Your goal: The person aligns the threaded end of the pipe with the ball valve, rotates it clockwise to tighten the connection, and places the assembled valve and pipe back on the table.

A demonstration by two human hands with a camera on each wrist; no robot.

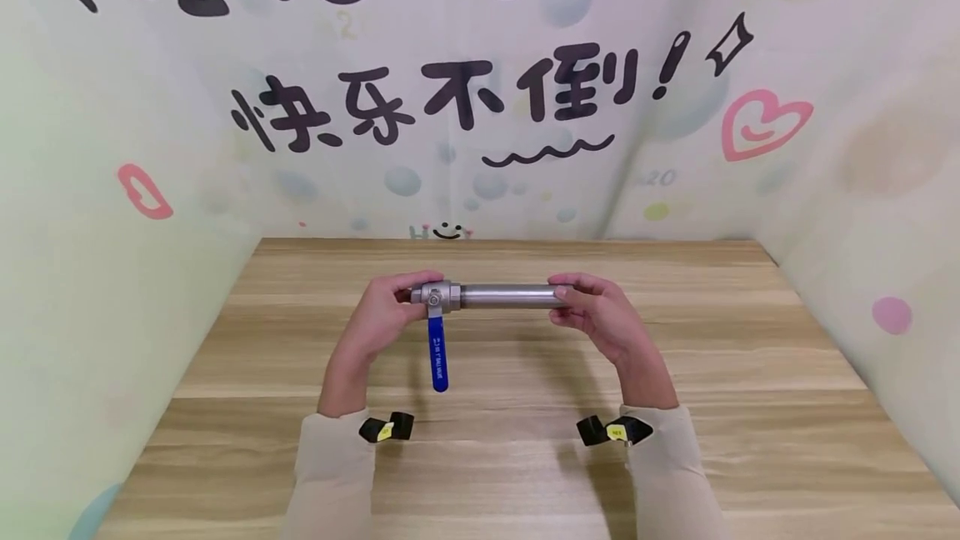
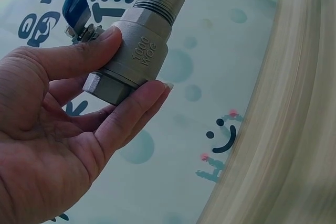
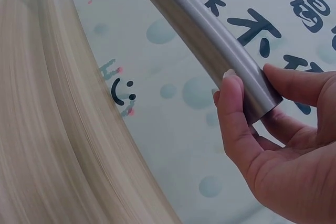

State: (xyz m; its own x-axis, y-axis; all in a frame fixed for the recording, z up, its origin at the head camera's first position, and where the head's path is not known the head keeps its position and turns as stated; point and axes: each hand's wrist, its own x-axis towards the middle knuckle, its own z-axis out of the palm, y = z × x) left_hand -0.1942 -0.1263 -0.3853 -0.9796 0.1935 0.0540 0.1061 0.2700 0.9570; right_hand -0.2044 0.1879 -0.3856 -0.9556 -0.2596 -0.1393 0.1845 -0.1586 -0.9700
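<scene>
Left hand (image 1: pixel 375 317) grips ball valve (image 1: pixel 452 296), right hand (image 1: pixel 606 319) pinches metal pipe's (image 1: pixel 510 297) far end, joined above table (image 1: pixel 487 465); likely threading step, next twist needs steady alignment.

A gray metal ball valve (image 1: pixel 452 296), blue lever (image 1: pixel 438 354) at approx. rt. angle, sits on the threaded end of a plain metal pipe (image 1: pixel 510 296), both horiz. above the desk (image 1: pixel 480 473).

A wood-grained worktop (image 1: pixel 487 473) is meeting a pale backdrop (image 1: pixel 330 205), which is displaying black lettering (image 1: pixel 467 98), a pink heart (image 1: pixel 765 132) and a smiley (image 1: pixel 447 232).
</scene>
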